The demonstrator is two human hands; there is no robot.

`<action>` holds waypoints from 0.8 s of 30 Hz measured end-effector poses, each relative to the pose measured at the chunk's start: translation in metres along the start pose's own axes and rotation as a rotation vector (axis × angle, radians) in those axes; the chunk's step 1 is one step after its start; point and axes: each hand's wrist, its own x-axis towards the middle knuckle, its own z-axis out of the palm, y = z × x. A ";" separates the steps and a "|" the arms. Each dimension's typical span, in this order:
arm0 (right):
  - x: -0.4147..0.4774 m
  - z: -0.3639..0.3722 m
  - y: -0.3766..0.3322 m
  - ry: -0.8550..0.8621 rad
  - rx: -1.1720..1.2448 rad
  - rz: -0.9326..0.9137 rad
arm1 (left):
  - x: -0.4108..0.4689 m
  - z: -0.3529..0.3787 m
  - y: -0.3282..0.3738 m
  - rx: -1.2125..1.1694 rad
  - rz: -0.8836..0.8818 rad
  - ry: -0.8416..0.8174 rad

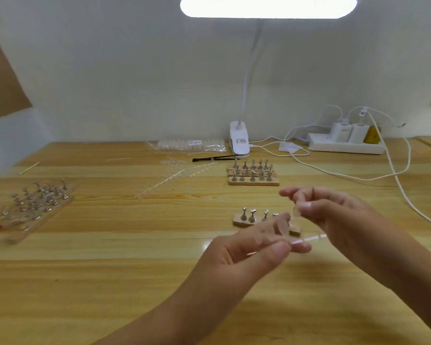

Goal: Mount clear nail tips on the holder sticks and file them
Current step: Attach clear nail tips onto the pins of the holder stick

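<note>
Hovering over the wooden table (135,275), both hands worked close together, just on the near side of a small wooden holder block (240,222).

Left hand (244,250): thumb and fingers pressed on a clear runner strip (315,237). Its long axis lay left to right, and its right end poked out below the right hand.

Right hand (341,217): thumb and forefinger pinched what looked like a single clear nail tip (296,212), though blur left its outline uncertain. The tip was held in the air above the block's right end.

The block carried a left-to-right row of metal holder sticks (252,215); the left fingers hid the right-most ones.

Judged: the mounting spot lay just below and slightly left of the pinch. The right hand was the nearer, so a short drop would likely seat the tip.

Farther back sat more stick blocks (253,181); at far left, an acrylic tray of stands (33,207).
</note>
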 end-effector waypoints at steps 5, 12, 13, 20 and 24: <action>0.001 0.001 0.011 0.011 -0.330 -0.062 | 0.004 -0.003 0.000 -0.484 -0.158 0.020; 0.005 0.000 0.024 0.094 -0.807 -0.552 | 0.009 -0.012 -0.006 -0.923 -0.351 0.062; 0.005 -0.001 0.025 0.101 -0.831 -0.577 | 0.009 -0.013 -0.007 -0.943 -0.360 0.064; 0.007 -0.007 0.025 0.076 -0.798 -0.527 | 0.010 -0.015 -0.008 -0.935 -0.410 0.080; 0.008 -0.007 0.024 0.067 -0.744 -0.501 | 0.011 -0.015 -0.007 -0.927 -0.423 0.077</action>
